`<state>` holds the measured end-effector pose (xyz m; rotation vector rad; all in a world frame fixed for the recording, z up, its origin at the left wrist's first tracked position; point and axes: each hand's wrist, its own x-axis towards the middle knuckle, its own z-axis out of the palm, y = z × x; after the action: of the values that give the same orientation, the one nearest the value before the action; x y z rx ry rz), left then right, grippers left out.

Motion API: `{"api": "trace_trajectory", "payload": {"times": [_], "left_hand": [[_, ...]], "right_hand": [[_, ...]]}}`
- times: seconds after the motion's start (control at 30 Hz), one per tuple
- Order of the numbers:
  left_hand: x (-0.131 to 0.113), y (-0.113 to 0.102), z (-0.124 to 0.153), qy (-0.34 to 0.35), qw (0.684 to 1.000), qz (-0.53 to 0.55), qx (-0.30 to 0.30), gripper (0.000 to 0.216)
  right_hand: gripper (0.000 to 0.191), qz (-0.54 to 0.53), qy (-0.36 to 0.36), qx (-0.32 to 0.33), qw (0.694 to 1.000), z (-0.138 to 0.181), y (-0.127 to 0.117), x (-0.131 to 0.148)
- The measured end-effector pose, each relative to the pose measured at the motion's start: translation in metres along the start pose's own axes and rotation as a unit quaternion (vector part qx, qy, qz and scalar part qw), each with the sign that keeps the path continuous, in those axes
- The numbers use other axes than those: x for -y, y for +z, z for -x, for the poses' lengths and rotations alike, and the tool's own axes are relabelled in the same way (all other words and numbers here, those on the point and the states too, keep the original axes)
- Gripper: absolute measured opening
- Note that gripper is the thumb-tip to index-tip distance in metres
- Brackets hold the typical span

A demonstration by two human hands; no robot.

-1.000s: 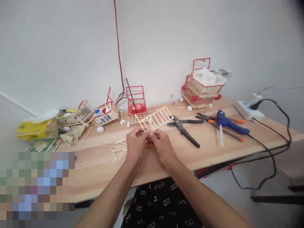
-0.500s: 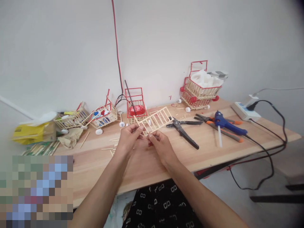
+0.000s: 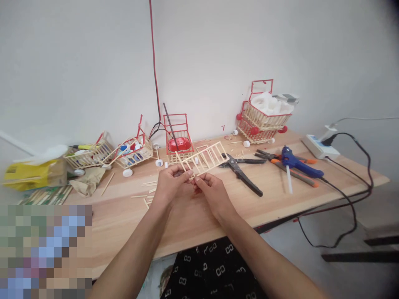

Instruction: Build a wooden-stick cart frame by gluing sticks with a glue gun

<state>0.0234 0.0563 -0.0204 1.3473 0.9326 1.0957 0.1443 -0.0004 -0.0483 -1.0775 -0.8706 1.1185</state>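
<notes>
Between my two hands, above the table, is a small ladder-like frame of thin wooden sticks (image 3: 208,159). My left hand (image 3: 171,182) pinches its near left corner. With thumb and fingers closed, my right hand (image 3: 209,189) grips the lower edge close by, and the thumbs nearly meet. The far end of the frame points up and right. Just beyond it lie black-handled pliers (image 3: 241,174). Behind the frame stands a miniature stick cart (image 3: 177,141) with red rails and a red tub in it. Loose stick pieces (image 3: 149,183) lie left of my left hand.
More stick carts (image 3: 134,153) stand along the wall, and a stacked pair (image 3: 264,116) holds white material. At right lie a blue glue gun (image 3: 301,164), orange-grey pliers (image 3: 294,172) and a power strip (image 3: 321,146) with trailing cables. A yellow packet (image 3: 35,172) sits at left.
My left thumb has shifted slightly right along the frame's near corner. The frame stays in both hands at nearly the same tilt. The view has turned slightly.
</notes>
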Motion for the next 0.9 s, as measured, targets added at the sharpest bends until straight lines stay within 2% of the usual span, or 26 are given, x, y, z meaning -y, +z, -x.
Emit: {"api": "trace_trajectory", "payload": {"times": [0.3, 0.53, 0.77, 0.9], "left_hand": [[0.006, 0.008, 0.003, 0.036, 0.999, -0.016, -0.024, 0.017], [0.008, 0.008, 0.002, 0.031, 0.999, -0.02, -0.024, 0.018], [0.009, -0.004, 0.0, 0.015, 0.999, -0.018, -0.023, 0.025], [0.008, -0.012, 0.0, 0.031, 0.999, -0.033, -0.016, 0.023]], "right_hand": [[0.019, 0.041, -0.009, -0.027, 0.999, -0.002, 0.003, -0.009], [0.019, 0.044, -0.002, -0.028, 0.999, -0.001, 0.003, -0.008], [0.017, 0.032, -0.021, 0.001, 0.999, -0.003, -0.001, -0.006], [0.019, 0.055, 0.0, 0.08, 0.995, 0.005, -0.005, -0.001]]}}
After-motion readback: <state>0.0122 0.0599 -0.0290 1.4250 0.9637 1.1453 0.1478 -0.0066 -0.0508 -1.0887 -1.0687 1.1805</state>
